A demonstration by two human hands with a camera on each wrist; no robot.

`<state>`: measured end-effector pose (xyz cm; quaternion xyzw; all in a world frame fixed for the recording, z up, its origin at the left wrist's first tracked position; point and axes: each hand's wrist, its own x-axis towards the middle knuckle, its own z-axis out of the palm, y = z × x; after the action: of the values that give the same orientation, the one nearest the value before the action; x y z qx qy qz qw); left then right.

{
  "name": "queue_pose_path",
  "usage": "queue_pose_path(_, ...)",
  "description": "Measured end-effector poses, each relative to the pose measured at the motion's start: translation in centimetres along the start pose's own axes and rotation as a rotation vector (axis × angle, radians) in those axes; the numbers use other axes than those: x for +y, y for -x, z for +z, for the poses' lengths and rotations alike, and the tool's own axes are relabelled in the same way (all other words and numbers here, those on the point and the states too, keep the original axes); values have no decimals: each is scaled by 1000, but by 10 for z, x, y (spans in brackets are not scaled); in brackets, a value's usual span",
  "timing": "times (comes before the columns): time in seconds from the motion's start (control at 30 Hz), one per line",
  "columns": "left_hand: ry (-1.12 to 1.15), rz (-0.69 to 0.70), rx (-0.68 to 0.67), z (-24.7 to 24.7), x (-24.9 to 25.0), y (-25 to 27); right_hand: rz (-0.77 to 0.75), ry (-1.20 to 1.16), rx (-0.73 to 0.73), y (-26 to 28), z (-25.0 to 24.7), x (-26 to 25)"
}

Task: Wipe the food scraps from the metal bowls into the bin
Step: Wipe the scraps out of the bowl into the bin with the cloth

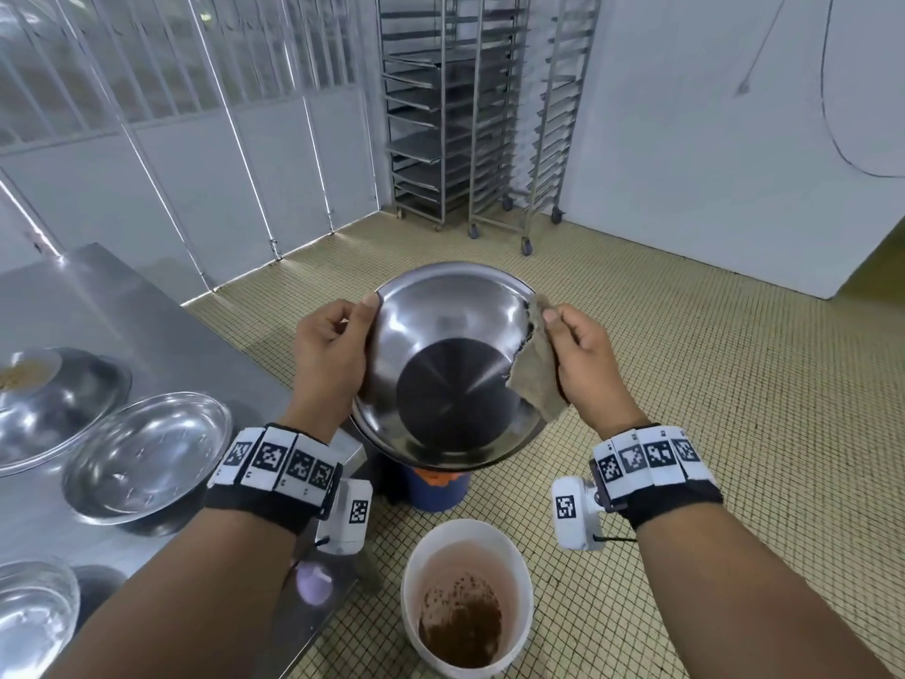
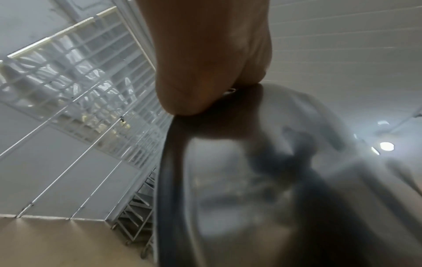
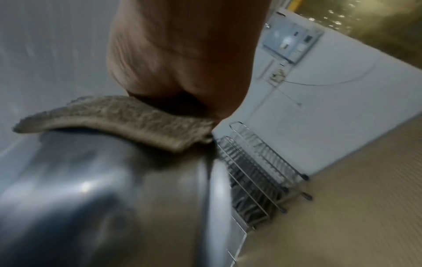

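I hold a large metal bowl (image 1: 450,365) tilted toward me in mid-air, its inside shiny with no scraps showing. My left hand (image 1: 338,345) grips its left rim, thumb over the edge. My right hand (image 1: 575,355) pinches a beige cloth (image 1: 536,379) against the bowl's right rim. Below on the floor stands a white bucket (image 1: 467,595) with brown scraps at its bottom. The left wrist view shows the bowl rim (image 2: 169,180) under my thumb (image 2: 194,86). In the right wrist view the cloth (image 3: 118,119) lies over the bowl's edge (image 3: 214,198).
A steel table (image 1: 147,311) on the left carries more metal bowls (image 1: 147,458), one at the far left holding scraps (image 1: 24,374). A blue bin (image 1: 436,487) sits under the held bowl. Wheeled tray racks (image 1: 470,115) stand at the back wall on the tiled floor.
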<state>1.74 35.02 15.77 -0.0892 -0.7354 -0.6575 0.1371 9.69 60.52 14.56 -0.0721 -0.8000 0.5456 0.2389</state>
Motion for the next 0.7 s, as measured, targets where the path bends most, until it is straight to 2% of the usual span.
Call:
queue_pose_path(0.07,-67,7,-47,-1,1,4,17,-20,14,2,-1,4)
queue_pose_path(0.13,-175,89,-143,0,3,4,-9,-12,25,-1,-2,1)
queue_pose_path(0.27,-391,216,-366,8,20,-6,-156,160,-120,-7,2,-15)
queue_pose_path(0.33,-429,243,-408,14,25,-8,-219,251,-135,-8,6,-22)
queue_pose_path(0.47,-295,212,-333,13,21,-12,-247,221,-88,-7,6,-17)
queue_pose_path(0.6,-121,84,-185,9,14,-16,-95,82,-8,1,5,8)
queue_pose_path(0.7,-102,78,-204,14,9,-10,-81,106,13,-4,3,6)
